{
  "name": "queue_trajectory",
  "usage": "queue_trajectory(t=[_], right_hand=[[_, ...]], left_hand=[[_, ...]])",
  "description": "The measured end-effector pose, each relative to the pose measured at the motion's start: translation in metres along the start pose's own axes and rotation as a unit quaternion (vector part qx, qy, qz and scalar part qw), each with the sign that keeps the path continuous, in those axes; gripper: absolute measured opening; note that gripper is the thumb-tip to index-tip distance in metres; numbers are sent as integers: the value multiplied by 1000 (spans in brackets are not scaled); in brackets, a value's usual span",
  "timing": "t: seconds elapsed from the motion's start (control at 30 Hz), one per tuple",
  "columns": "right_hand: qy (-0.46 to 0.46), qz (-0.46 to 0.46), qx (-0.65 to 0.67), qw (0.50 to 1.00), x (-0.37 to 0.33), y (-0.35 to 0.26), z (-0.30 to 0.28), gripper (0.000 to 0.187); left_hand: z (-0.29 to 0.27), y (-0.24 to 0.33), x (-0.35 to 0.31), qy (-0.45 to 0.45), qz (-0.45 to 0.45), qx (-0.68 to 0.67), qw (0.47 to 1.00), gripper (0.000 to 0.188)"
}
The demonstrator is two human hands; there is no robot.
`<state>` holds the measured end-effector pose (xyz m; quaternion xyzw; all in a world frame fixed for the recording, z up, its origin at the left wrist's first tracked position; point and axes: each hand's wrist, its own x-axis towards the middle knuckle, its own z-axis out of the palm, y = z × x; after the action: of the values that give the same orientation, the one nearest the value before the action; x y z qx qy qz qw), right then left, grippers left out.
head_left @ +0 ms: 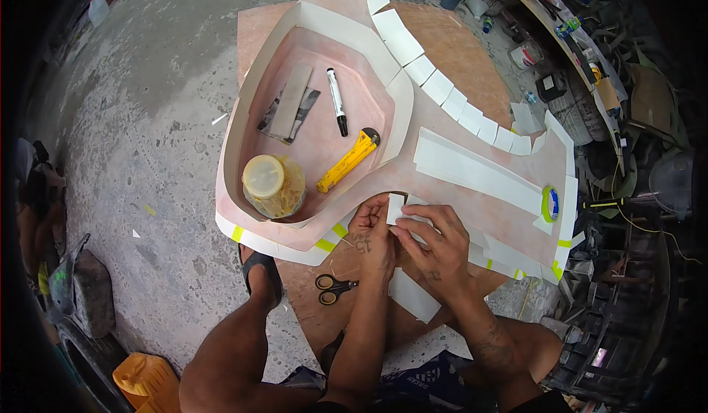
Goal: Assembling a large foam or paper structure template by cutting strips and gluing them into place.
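Observation:
Both my hands meet at the near edge of a large pinkish moulded panel point(369, 175). My left hand point(372, 232) pinches a small white card piece point(395, 209) from its left side. On the other side, the fingers of my right hand point(439, 245) are closed on the same piece. White card strips point(472, 171) lie on the panel, and a row of card tabs point(439, 87) lines its far curved edge. Bits of yellow tape point(325, 245) hold card along the near edge. Black-handled scissors point(335, 287) rest on the board, left of my forearms.
In the panel's recess lie a yellow utility knife point(348, 162), a marker point(336, 102), a grey flat strip point(293, 102) and a lidded plastic jar point(274, 184). A yellow tape roll point(550, 203) sits at the right. Plywood point(310, 295) lies underneath. An orange container point(146, 383) stands lower left.

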<state>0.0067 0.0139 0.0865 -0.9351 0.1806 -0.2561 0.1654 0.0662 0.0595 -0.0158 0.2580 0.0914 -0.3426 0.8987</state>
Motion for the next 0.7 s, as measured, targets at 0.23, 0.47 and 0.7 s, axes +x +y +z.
queue_trajectory(t=[0.23, 0.47, 0.7], right_hand=[[0, 5, -8, 1000, 1, 0, -2, 18], [0, 32, 14, 999, -2, 1, -1, 18], [-26, 87, 37, 995, -2, 0, -4, 16]], left_hand=[[6, 0, -1, 26, 4, 19, 999, 12], [9, 3, -1, 30, 15, 52, 998, 10], [7, -2, 0, 39, 35, 88, 995, 10]])
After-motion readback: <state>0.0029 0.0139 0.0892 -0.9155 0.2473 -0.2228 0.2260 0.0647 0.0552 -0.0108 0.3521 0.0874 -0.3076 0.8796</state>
